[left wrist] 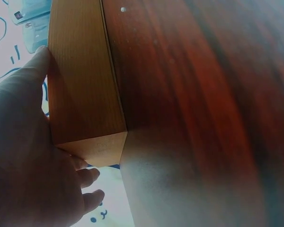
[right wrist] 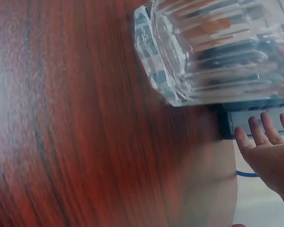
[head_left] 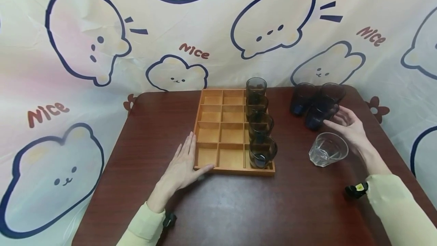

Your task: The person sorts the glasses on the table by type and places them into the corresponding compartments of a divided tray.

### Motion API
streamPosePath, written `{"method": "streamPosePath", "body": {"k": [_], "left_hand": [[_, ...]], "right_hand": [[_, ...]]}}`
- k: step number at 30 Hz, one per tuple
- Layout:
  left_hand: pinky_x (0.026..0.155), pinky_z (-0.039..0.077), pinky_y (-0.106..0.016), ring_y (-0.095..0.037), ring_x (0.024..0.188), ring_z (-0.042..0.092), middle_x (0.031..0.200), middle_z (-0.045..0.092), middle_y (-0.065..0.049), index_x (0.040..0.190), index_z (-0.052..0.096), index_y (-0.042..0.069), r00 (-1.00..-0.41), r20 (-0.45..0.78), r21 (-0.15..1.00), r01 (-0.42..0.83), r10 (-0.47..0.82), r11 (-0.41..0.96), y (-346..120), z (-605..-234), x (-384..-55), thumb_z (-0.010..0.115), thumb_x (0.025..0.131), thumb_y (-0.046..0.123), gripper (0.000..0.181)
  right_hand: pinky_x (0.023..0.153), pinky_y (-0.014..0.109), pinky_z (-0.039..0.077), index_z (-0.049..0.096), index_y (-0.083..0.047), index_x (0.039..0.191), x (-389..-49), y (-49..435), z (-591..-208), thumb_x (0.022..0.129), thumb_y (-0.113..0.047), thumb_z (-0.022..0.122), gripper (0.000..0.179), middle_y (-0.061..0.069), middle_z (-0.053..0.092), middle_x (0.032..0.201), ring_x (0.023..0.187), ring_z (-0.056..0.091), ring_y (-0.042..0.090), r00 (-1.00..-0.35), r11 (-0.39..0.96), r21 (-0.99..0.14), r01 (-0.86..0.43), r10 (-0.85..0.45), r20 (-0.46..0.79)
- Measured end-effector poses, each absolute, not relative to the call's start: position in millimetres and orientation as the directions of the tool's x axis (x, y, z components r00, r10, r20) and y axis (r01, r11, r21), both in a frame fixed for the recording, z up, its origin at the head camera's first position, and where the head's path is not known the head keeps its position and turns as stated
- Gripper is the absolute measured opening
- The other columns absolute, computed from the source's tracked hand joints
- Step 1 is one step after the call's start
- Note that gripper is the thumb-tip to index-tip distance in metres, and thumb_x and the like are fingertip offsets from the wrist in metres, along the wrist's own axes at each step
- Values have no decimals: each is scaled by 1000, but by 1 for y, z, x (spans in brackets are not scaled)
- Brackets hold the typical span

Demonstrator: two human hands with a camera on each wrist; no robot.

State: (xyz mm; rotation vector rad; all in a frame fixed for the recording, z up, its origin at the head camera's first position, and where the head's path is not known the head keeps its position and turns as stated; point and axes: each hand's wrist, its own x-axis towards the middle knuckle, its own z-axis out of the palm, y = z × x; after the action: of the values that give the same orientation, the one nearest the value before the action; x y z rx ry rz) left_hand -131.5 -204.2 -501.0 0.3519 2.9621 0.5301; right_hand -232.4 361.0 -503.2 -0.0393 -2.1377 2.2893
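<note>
My left hand [head_left: 181, 167] rests against the near-left corner of a divided wooden tray [head_left: 198, 132], fingers straight along its left side and thumb along its front edge. In the left wrist view that corner of the tray [left wrist: 85, 75] shows close up. Several dark tinted glasses fill the tray's right column, the nearest glass [head_left: 262, 153] among them. On the right, my right hand [head_left: 353, 130] is beside a dark blue-based glass [head_left: 317, 119], fingers extended at its right side. The right wrist view shows these fingers [right wrist: 260, 135] unbent, partly beyond a clear glass [right wrist: 217, 56].
Two more dark glasses stand close together behind, one of them a left-hand glass [head_left: 301, 100]. The clear faceted glass stands on the brown table [head_left: 225, 208] just in front of my right hand. A printed curtain [head_left: 218, 29] hangs behind and beside the table.
</note>
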Motion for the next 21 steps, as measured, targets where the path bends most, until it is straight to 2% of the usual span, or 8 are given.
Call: {"method": "streamPosePath", "body": {"k": [4, 12, 21], "left_hand": [[141, 18, -59, -35, 175, 10, 187, 0, -17, 175, 0, 1, -966, -77, 354, 204, 246, 913, -204, -501, -131, 61, 98, 79, 126], [141, 18, -59, -35, 174, 10, 187, 2, -18, 175, 2, 0, -966, -75, 346, 207, 247, 915, -204, -502, -130, 61, 97, 79, 126], [141, 17, -59, -35, 175, 10, 187, 1, -17, 176, 0, 1, -967, -73, 344, 204, 243, 916, -204, -501, -131, 61, 97, 80, 127]], "right_hand": [[90, 2, 53, 52, -36, 140, -234, 355, -507, 99, 5, 75, 62, -28, 63, 127, 112, 60, -12, -999, -42, -999, 16, 33, -18], [94, 1, 50, 55, -31, 136, -240, 349, -513, 95, 13, 75, 63, -26, 68, 125, 112, 64, -16, -999, -36, -999, -35, 23, 34], [99, 1, 47, 52, -18, 149, -250, 344, -517, 93, 16, 75, 69, -26, 73, 127, 117, 68, -16, -990, 9, -991, -137, -27, 137]]}}
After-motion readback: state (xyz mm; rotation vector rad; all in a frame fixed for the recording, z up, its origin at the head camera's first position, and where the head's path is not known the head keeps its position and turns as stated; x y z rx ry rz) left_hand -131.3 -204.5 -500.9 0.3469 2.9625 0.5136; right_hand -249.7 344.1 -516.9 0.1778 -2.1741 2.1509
